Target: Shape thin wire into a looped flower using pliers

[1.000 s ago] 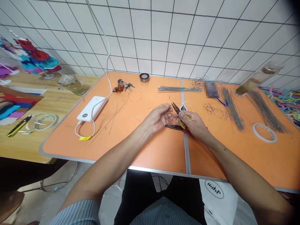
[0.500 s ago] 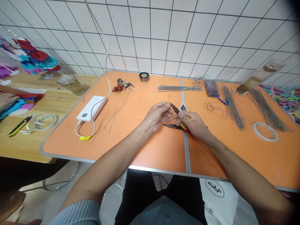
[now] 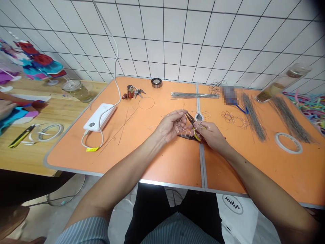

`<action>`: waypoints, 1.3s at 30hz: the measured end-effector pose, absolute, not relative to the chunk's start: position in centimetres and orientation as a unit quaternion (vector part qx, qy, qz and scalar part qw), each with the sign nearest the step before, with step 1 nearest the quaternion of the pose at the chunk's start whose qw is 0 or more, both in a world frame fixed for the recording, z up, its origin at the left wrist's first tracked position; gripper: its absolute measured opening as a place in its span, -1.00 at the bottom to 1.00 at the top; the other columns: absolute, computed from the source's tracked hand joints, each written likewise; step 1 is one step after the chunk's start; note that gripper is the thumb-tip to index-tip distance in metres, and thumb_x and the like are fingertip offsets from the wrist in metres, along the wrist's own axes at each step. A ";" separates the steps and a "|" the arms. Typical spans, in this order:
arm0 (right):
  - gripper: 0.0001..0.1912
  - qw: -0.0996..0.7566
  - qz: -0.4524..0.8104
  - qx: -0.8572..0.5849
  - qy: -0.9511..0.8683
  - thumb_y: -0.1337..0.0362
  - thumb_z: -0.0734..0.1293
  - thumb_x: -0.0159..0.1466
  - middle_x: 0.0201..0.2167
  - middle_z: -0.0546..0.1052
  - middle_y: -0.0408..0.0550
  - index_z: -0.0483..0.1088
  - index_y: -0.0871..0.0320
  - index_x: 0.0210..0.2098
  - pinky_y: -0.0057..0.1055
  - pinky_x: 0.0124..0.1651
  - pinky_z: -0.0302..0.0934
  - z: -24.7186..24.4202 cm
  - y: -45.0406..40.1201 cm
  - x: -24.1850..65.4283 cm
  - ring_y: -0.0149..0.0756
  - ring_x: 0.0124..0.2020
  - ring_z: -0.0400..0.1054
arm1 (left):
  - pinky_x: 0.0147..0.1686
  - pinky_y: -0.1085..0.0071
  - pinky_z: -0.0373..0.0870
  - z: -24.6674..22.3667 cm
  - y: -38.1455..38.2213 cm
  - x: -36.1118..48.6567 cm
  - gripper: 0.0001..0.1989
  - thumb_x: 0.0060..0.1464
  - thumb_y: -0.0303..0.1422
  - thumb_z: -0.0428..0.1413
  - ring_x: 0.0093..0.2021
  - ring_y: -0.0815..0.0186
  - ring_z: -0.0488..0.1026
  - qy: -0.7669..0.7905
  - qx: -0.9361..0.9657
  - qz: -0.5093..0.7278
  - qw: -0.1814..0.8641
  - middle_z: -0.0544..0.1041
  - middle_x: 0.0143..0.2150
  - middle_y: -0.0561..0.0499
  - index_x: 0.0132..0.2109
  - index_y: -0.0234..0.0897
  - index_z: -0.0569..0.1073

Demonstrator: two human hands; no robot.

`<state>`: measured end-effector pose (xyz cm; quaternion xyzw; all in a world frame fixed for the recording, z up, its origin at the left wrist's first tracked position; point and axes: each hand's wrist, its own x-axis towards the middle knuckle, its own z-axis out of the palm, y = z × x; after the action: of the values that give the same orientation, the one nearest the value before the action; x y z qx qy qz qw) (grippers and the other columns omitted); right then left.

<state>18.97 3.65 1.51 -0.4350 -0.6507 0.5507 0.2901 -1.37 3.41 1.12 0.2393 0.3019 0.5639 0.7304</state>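
My left hand (image 3: pixel 172 125) pinches a thin wire piece bent into small loops (image 3: pixel 180 130), which hangs between my two hands. Wrapped round the yellow handles of a pair of pliers (image 3: pixel 190 118) is my right hand (image 3: pixel 209 135). The dark jaws point up and left, with their tips at the wire by my left fingertips. Whether the jaws grip the wire I cannot tell. Below my hands a second dark tool (image 3: pixel 186 137) lies on the orange table (image 3: pixel 162 166), partly hidden. Beyond my right hand is a small white-rimmed round object (image 3: pixel 199 117) with thin wire around it.
Wire bundles (image 3: pixel 254 118) and looped wire shapes (image 3: pixel 228 117) lie on the right, near a white tape ring (image 3: pixel 288 142) and a tilted glass bottle (image 3: pixel 271 88). A white power bank (image 3: pixel 99 117), keys (image 3: pixel 138 92) and dark tape (image 3: pixel 156 82) sit left. Another person's hand (image 3: pixel 6 108) is far left.
My hands stay nearly in place, with the pliers' tips still at the wire. The looped wire between my hands has shifted slightly. At far left, the other person's hand and cloth have moved a little.
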 end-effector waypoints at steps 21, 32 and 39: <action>-0.43 0.293 0.512 -0.396 -0.704 -0.25 0.27 0.51 -0.53 0.36 -0.17 0.46 0.09 -0.34 -0.34 -0.45 0.06 1.0 3.8 19.2 -0.35 -0.53 0.16 | -0.46 0.49 0.51 1.4 2.9 -0.9 -0.92 0.44 -0.40 0.12 -0.57 0.41 0.42 0.268 0.218 0.569 0.746 0.48 -0.49 0.14 -0.09 -0.26 0.49; -0.48 0.293 0.511 -0.406 -0.699 -0.20 0.27 0.53 -0.55 0.34 -0.19 0.50 0.11 -0.27 -0.36 -0.44 0.07 1.0 3.8 19.2 -0.35 -0.52 0.15 | -0.47 0.50 0.48 1.0 2.9 -0.8 -0.94 0.41 -0.36 0.18 -0.56 0.42 0.42 0.253 0.222 0.556 0.760 0.48 -0.48 0.15 -0.11 -0.24 0.49; -0.48 0.294 0.492 -0.415 -0.707 -0.18 0.26 0.53 -0.57 0.31 -0.20 0.49 0.10 -0.31 -0.35 -0.43 0.06 1.1 3.6 19.1 -0.34 -0.53 0.15 | -0.46 0.49 0.48 0.9 2.9 -0.7 -0.94 0.43 -0.38 0.14 -0.55 0.38 0.46 0.249 0.230 0.559 0.757 0.49 -0.50 0.13 -0.08 -0.25 0.50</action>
<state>19.07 3.64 1.06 -0.4152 -0.7066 0.4916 0.2942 -0.75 2.90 0.91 0.2302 0.2486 0.5586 0.7571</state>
